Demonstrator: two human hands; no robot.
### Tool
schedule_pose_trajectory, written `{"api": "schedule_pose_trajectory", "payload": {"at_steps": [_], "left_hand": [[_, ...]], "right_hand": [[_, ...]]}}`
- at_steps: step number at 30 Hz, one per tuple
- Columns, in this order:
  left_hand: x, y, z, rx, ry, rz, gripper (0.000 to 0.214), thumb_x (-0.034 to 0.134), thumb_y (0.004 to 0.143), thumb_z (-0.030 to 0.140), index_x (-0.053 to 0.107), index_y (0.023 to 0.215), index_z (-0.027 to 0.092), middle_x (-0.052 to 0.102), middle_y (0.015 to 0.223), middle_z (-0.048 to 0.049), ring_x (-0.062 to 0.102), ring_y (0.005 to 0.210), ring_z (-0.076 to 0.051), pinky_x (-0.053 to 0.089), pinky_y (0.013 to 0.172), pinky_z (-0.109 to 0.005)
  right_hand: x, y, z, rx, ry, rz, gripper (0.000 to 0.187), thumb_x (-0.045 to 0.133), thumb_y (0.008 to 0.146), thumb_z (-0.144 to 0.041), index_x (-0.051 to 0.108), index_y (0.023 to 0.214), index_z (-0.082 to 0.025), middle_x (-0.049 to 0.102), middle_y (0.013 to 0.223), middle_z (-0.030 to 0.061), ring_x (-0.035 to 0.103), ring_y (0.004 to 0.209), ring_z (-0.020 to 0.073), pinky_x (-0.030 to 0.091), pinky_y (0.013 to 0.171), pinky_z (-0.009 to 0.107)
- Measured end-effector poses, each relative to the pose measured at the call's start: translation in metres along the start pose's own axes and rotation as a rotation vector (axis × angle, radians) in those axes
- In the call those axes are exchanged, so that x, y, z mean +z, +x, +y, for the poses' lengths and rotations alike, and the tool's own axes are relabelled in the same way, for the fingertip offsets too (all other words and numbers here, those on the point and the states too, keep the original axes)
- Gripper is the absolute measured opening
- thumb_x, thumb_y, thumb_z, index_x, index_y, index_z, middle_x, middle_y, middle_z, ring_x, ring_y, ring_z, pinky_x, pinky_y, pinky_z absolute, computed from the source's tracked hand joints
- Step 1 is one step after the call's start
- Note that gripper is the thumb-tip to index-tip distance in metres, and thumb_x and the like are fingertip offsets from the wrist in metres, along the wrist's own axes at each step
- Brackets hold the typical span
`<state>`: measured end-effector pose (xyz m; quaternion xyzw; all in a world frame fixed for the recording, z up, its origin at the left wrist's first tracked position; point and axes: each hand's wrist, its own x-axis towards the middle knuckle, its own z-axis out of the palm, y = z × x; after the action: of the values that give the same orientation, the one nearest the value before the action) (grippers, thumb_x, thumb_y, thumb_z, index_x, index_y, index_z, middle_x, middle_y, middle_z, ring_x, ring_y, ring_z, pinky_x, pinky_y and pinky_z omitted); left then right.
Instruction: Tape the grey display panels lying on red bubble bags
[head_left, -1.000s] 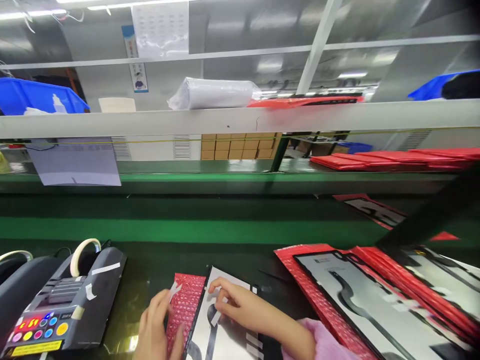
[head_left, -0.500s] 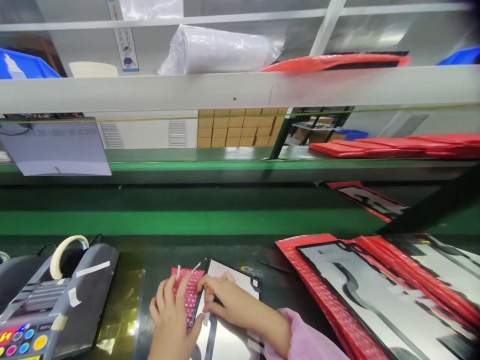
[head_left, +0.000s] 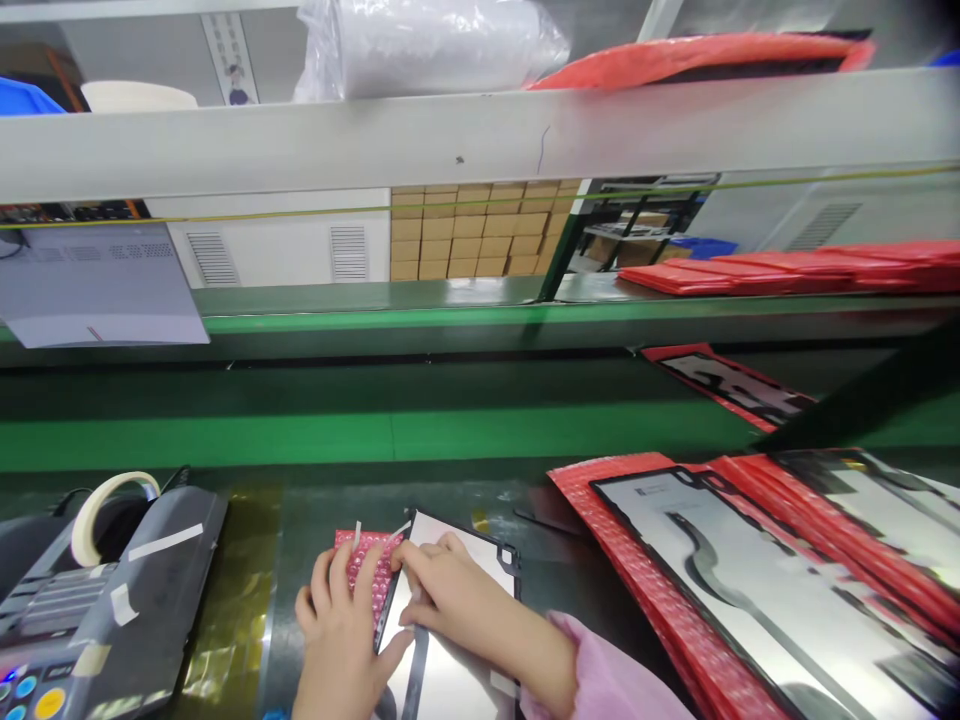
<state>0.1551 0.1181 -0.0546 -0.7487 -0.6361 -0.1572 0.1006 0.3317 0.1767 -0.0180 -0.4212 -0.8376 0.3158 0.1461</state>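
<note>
A flat silver-backed panel [head_left: 459, 690] with a black frame, apparently a screen panel, lies at the bottom centre in the head view. My left hand [head_left: 334, 635] is spread over a piece of red bubble wrap [head_left: 366, 570] at the panel's left side, its thumb reaching onto the silver back. Two short white tape strips [head_left: 357, 534] stand up from its fingertips. Over the upper left of the panel, my right hand [head_left: 450, 590] has bent fingers, thumb and forefinger pinched together. Whatever lies between them is hidden. A dark ribbon [head_left: 417, 670] runs down the panel below.
On the left stands a grey tape dispenser [head_left: 161, 590] with a cream tape roll [head_left: 90, 525] and tape pieces stuck on it. Similar panels [head_left: 720, 560] on red bubble bags [head_left: 600, 480] lie at right. A green ledge [head_left: 450, 435] and white shelf beam [head_left: 337, 150] cross behind.
The head view has shifted slightly. A pale strip visible below my right fingers earlier no longer shows. Both hands stay at nearly the same place on the panel.
</note>
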Motion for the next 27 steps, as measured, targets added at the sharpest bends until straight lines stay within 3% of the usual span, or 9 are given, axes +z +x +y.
{"api": "schedule_pose_trajectory", "payload": {"at_steps": [4,8,11,13,16,19,22,24,27], "left_hand": [[0.005,-0.002,-0.003,-0.016,0.033,-0.016,0.063,0.067,0.076,0.035,0.052,0.136,0.024,0.045,0.14,-0.0176,0.035,0.127,-0.04,0.034,0.093,-0.054],[0.004,-0.003,-0.001,-0.045,-0.009,-0.012,0.061,0.068,0.075,0.034,0.054,0.134,0.024,0.045,0.141,-0.0172,0.036,0.126,-0.041,0.034,0.094,-0.056],[-0.004,-0.003,0.001,-0.075,-0.146,0.034,0.054,0.063,0.077,0.026,0.055,0.131,0.024,0.044,0.141,-0.0162,0.036,0.127,-0.042,0.032,0.097,-0.062],[-0.012,-0.001,0.002,-0.088,-0.402,0.097,0.05,0.056,0.08,0.021,0.053,0.13,0.023,0.042,0.141,-0.0159,0.036,0.129,-0.04,0.034,0.099,-0.062],[-0.022,0.007,0.001,-0.083,-0.784,0.123,0.06,0.052,0.079,0.021,0.039,0.137,0.025,0.046,0.134,-0.0159,0.048,0.12,-0.034,0.049,0.089,-0.054],[-0.024,0.02,0.003,-0.13,-1.04,0.049,0.076,0.053,0.074,0.019,0.021,0.141,0.033,0.051,0.125,-0.0132,0.057,0.105,-0.028,0.055,0.076,-0.045],[-0.018,0.03,0.011,-0.235,-1.433,-0.026,0.079,0.053,0.066,0.019,0.019,0.135,0.035,0.047,0.128,-0.0121,0.057,0.105,-0.025,0.054,0.072,-0.038],[-0.011,0.032,0.019,-0.264,-1.607,-0.075,0.079,0.054,0.06,0.017,0.021,0.13,0.036,0.045,0.13,-0.0108,0.055,0.105,-0.023,0.053,0.072,-0.034],[-0.001,0.032,0.026,-0.248,-1.695,-0.16,0.078,0.053,0.059,0.016,0.022,0.128,0.037,0.045,0.131,-0.0091,0.055,0.106,-0.021,0.052,0.076,-0.034]], "right_hand": [[-0.001,0.008,0.01,0.091,0.053,0.035,0.049,0.08,0.07,-0.036,0.048,0.106,-0.023,0.056,0.073,-0.0067,0.055,0.079,0.0181,0.029,0.081,0.031],[-0.003,0.018,0.02,0.185,-0.029,0.226,0.057,0.085,0.061,-0.043,0.049,0.1,-0.023,0.061,0.089,-0.0009,0.056,0.092,0.023,0.028,0.081,0.034],[-0.011,0.018,0.025,0.242,-0.107,0.346,0.043,0.082,0.068,-0.037,0.051,0.094,-0.021,0.062,0.089,0.0014,0.056,0.09,0.0236,0.029,0.083,0.037],[-0.018,0.009,0.026,0.267,-0.106,0.444,0.028,0.075,0.075,-0.031,0.052,0.089,-0.021,0.062,0.088,0.0021,0.056,0.089,0.0231,0.03,0.085,0.039],[-0.022,-0.016,0.022,0.257,0.128,0.523,0.014,0.06,0.086,-0.034,0.054,0.085,-0.021,0.06,0.082,0.0014,0.055,0.083,0.0207,0.036,0.082,0.037],[-0.007,-0.042,0.014,0.263,0.516,0.443,0.028,0.045,0.091,-0.047,0.058,0.085,-0.022,0.058,0.078,0.0016,0.055,0.076,0.0191,0.043,0.073,0.032],[0.022,-0.051,0.008,0.252,0.714,0.379,0.038,0.05,0.086,-0.057,0.063,0.087,-0.022,0.061,0.086,0.0043,0.057,0.079,0.0193,0.046,0.073,0.031],[0.041,-0.049,0.007,0.23,0.763,0.414,0.037,0.058,0.082,-0.058,0.066,0.085,-0.021,0.063,0.098,0.007,0.058,0.081,0.0188,0.047,0.076,0.031],[0.054,-0.044,0.015,0.252,0.81,0.511,0.033,0.065,0.077,-0.053,0.067,0.077,-0.02,0.061,0.106,0.009,0.058,0.081,0.0178,0.048,0.077,0.031]]}}
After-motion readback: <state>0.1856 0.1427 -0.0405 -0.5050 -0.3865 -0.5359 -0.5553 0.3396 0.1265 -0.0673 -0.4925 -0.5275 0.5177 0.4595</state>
